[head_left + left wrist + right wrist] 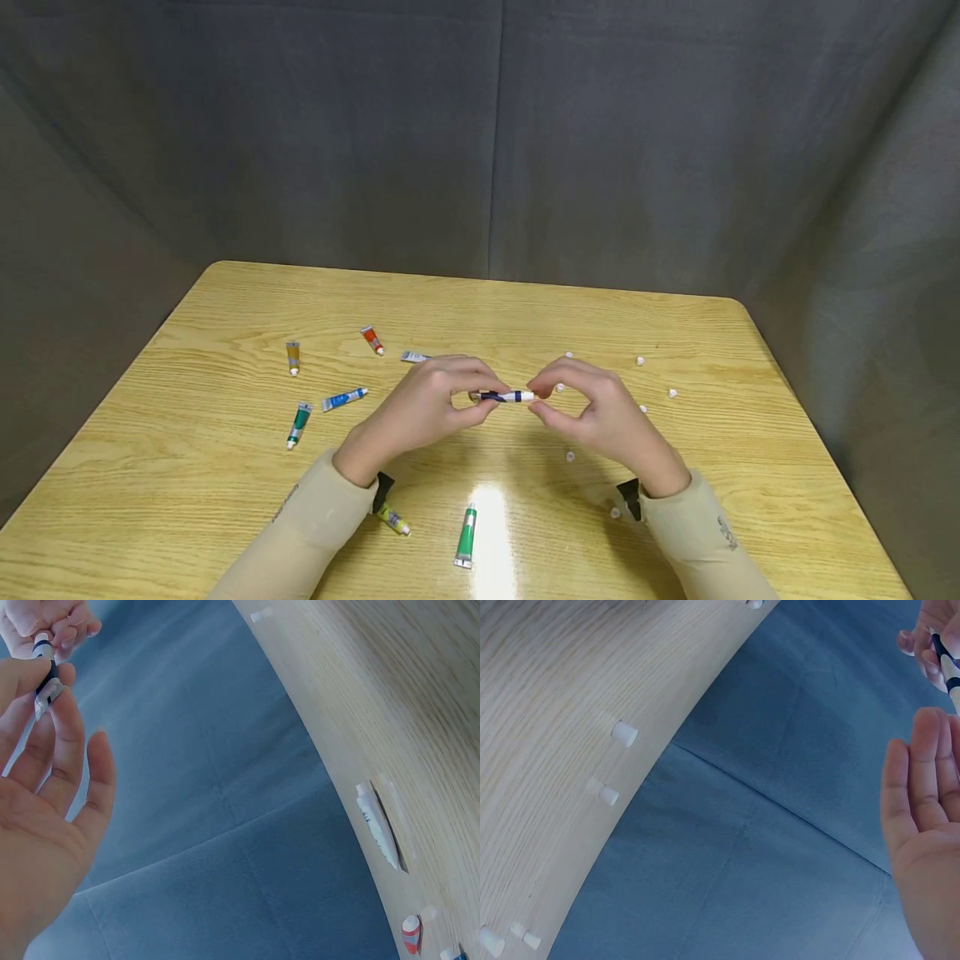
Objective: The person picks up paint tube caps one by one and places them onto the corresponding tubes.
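Note:
My left hand (427,404) pinches a small dark blue paint tube (506,397) between thumb and fingertips, above the middle of the table. The tube lies level, its white cap (528,397) toward the right. Thumb and index finger of my right hand (600,408) pinch that cap. In the left wrist view, the tube (46,679) shows its crimped silver end beside my left fingers. In the right wrist view, the other fingers of my right hand (930,802) are stretched out, and its thumb is out of frame.
Around the left arm lie paint tubes: red (372,340), ochre (293,358), blue (345,399), dark green (299,426), yellow (393,520), white (415,357). A green tube (466,536) lies near the front. Several white caps, one here (672,392), are scattered on the right.

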Demonstrator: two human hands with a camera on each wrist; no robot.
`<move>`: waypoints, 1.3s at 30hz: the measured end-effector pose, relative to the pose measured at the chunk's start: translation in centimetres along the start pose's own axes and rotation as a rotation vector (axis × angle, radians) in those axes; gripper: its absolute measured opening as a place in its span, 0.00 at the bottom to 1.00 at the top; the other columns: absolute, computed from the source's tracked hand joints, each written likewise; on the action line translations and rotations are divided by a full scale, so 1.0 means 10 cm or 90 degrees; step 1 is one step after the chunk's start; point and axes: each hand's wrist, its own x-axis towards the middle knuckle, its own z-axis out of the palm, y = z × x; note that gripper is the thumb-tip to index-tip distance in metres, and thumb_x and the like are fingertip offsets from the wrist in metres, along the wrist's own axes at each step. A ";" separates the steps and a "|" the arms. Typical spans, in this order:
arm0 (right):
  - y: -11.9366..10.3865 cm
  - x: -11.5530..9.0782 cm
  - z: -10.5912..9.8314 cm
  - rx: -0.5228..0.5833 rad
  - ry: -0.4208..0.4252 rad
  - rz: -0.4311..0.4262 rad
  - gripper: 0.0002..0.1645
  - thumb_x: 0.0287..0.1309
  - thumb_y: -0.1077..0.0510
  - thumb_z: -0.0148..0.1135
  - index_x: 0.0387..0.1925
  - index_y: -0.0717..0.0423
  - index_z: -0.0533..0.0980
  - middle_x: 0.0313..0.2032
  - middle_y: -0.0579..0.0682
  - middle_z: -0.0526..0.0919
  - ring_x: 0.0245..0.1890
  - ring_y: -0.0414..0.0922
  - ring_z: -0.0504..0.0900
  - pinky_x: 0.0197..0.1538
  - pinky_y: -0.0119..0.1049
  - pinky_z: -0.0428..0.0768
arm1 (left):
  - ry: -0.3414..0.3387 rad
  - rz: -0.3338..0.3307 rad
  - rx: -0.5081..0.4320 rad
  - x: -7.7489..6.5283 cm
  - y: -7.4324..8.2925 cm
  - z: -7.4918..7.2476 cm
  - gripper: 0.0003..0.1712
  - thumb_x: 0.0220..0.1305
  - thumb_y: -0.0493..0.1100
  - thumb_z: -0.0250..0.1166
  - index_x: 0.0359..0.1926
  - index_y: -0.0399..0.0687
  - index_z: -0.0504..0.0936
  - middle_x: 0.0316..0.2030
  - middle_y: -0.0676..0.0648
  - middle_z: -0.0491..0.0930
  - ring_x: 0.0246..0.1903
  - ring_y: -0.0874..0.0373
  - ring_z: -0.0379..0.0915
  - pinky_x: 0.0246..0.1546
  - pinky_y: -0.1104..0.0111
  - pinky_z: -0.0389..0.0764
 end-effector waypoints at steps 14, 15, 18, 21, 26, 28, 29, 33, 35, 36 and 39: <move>0.01 0.00 0.02 0.008 -0.021 -0.003 0.09 0.59 0.67 0.72 0.38 0.50 0.84 0.35 0.40 0.86 0.37 0.34 0.82 0.47 0.28 0.82 | -0.014 -0.010 0.001 0.01 0.00 0.01 0.09 0.62 0.37 0.74 0.44 0.50 0.91 0.40 0.54 0.89 0.36 0.65 0.81 0.35 0.76 0.78; 0.01 0.00 0.03 0.008 -0.021 -0.003 0.08 0.60 0.66 0.72 0.37 0.50 0.84 0.35 0.40 0.86 0.37 0.34 0.82 0.47 0.28 0.82 | -0.016 -0.010 0.002 0.01 0.01 0.00 0.09 0.62 0.37 0.74 0.44 0.50 0.91 0.40 0.54 0.89 0.36 0.65 0.81 0.35 0.76 0.78; 0.01 0.00 0.03 0.008 -0.023 -0.004 0.01 0.65 0.60 0.69 0.37 0.51 0.84 0.34 0.40 0.87 0.36 0.33 0.82 0.46 0.29 0.82 | -0.017 -0.010 0.004 0.01 0.01 0.00 0.09 0.63 0.38 0.74 0.44 0.51 0.91 0.40 0.54 0.89 0.36 0.65 0.81 0.35 0.75 0.79; 0.01 0.00 0.03 0.005 -0.028 -0.002 0.02 0.67 0.58 0.68 0.37 0.51 0.85 0.34 0.40 0.87 0.36 0.33 0.82 0.45 0.30 0.83 | -0.016 -0.010 0.005 0.01 0.01 0.00 0.09 0.62 0.38 0.74 0.43 0.51 0.91 0.40 0.55 0.89 0.37 0.65 0.82 0.36 0.75 0.79; 0.01 -0.01 0.02 -0.007 -0.028 0.008 0.05 0.62 0.61 0.71 0.40 0.50 0.85 0.36 0.40 0.86 0.38 0.34 0.83 0.46 0.30 0.83 | -0.010 -0.014 0.009 0.01 0.01 0.00 0.09 0.62 0.38 0.75 0.43 0.51 0.91 0.40 0.55 0.89 0.37 0.65 0.81 0.35 0.76 0.79; 0.01 -0.01 0.01 -0.011 -0.021 0.004 0.10 0.59 0.63 0.74 0.41 0.49 0.84 0.37 0.41 0.87 0.38 0.36 0.83 0.47 0.32 0.82 | -0.008 -0.017 0.011 0.01 0.00 0.01 0.08 0.62 0.38 0.74 0.43 0.51 0.91 0.40 0.55 0.89 0.37 0.65 0.81 0.34 0.76 0.78; 0.01 -0.01 0.00 -0.011 -0.017 0.002 0.11 0.58 0.63 0.74 0.42 0.49 0.84 0.38 0.42 0.87 0.39 0.37 0.83 0.48 0.32 0.82 | -0.007 -0.018 0.012 0.01 0.00 0.01 0.08 0.63 0.38 0.74 0.43 0.51 0.91 0.40 0.55 0.89 0.36 0.66 0.81 0.34 0.76 0.77; 0.01 -0.01 0.00 -0.010 -0.009 -0.011 0.14 0.56 0.65 0.75 0.43 0.50 0.84 0.39 0.45 0.87 0.40 0.38 0.83 0.50 0.29 0.81 | -0.009 -0.025 0.015 0.01 -0.01 0.01 0.08 0.64 0.39 0.73 0.44 0.51 0.91 0.41 0.55 0.89 0.35 0.66 0.79 0.32 0.77 0.76; 0.01 0.00 0.00 -0.003 -0.014 -0.014 0.13 0.57 0.65 0.74 0.43 0.51 0.83 0.39 0.45 0.87 0.41 0.39 0.83 0.50 0.27 0.81 | -0.009 -0.027 0.015 0.01 -0.01 0.01 0.08 0.63 0.38 0.73 0.44 0.51 0.91 0.41 0.55 0.89 0.34 0.66 0.79 0.32 0.77 0.75; 0.01 0.00 0.01 -0.001 -0.016 -0.017 0.13 0.57 0.66 0.74 0.42 0.51 0.83 0.39 0.45 0.87 0.41 0.38 0.83 0.50 0.27 0.81 | -0.010 -0.028 0.013 0.01 -0.01 0.02 0.08 0.63 0.38 0.74 0.44 0.51 0.91 0.41 0.55 0.89 0.34 0.66 0.79 0.32 0.77 0.75; 0.03 0.01 0.04 0.006 -0.018 -0.044 0.12 0.57 0.69 0.73 0.41 0.52 0.83 0.38 0.44 0.87 0.39 0.38 0.83 0.49 0.27 0.81 | -0.013 -0.025 0.011 0.01 0.00 0.02 0.08 0.63 0.38 0.74 0.44 0.51 0.91 0.40 0.56 0.89 0.35 0.66 0.80 0.33 0.77 0.76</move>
